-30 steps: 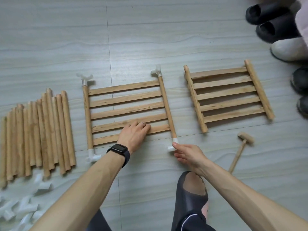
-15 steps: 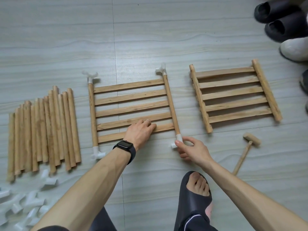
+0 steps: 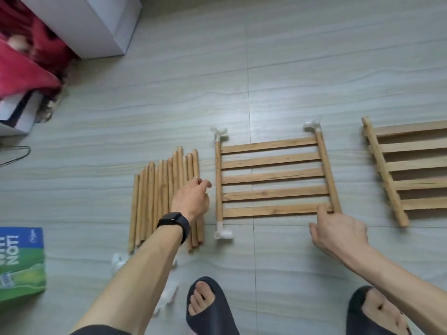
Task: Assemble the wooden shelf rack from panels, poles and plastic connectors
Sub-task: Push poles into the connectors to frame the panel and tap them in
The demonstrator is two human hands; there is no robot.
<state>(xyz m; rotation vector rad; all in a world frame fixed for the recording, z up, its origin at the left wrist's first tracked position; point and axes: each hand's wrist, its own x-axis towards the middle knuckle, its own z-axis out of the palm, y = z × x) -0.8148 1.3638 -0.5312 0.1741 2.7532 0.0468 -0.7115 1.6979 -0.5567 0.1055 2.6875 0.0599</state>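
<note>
Nearest us, loose connectors (image 3: 118,259) lie on the floor (image 3: 266,274). Our left grip (image 3: 192,201) hovers loosely curled, holding nothing, over the poles (image 3: 154,201). Their long axis runs away from us, and this grip is the nearer to them. Half a second ago it pressed the panel (image 3: 271,177). Our right grip (image 3: 338,230) stays at the panel's near right corner; whether it clasps anything we cannot tell.

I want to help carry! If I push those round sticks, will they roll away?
Likely yes: the poles look round and lie loose on a smooth floor, so a sideways push should roll them. They look straight and solid, so one probably lifts stiffly without bending.
</note>
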